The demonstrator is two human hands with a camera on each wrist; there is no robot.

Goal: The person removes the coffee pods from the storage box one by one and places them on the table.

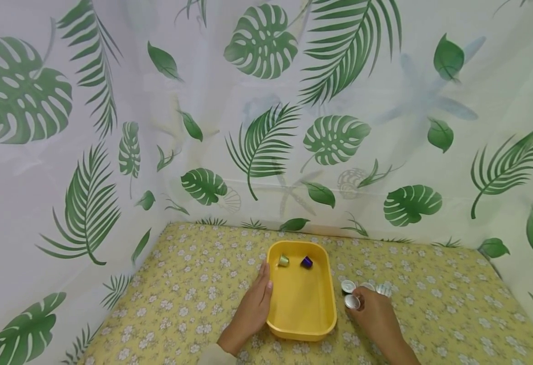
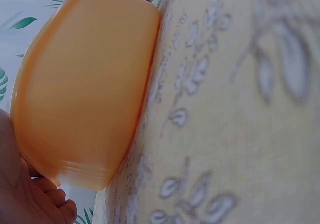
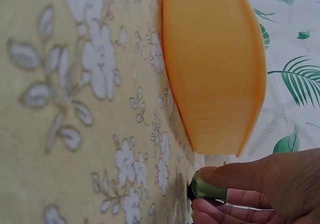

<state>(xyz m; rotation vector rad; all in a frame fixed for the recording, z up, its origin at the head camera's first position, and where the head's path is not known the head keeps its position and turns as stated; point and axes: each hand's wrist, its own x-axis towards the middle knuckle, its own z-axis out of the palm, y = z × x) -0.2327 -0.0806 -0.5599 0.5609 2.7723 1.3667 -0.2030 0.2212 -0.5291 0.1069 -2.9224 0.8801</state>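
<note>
A yellow plastic tray holds a pale green coffee capsule and a dark blue coffee capsule near its far end. Along the tray's left side lies my left hand, its fairly straight fingers touching the wall. To the right of the tray, my right hand pinches a coffee capsule with its silver lid up. Its green body shows between thumb and fingers in the right wrist view. Just beyond, another capsule stands lid up, and more lids are partly hidden behind the hand.
A yellow flowered cloth covers the table. White sheets with green leaf prints hang behind and at both sides. The tray's raised rim stands between the two hands.
</note>
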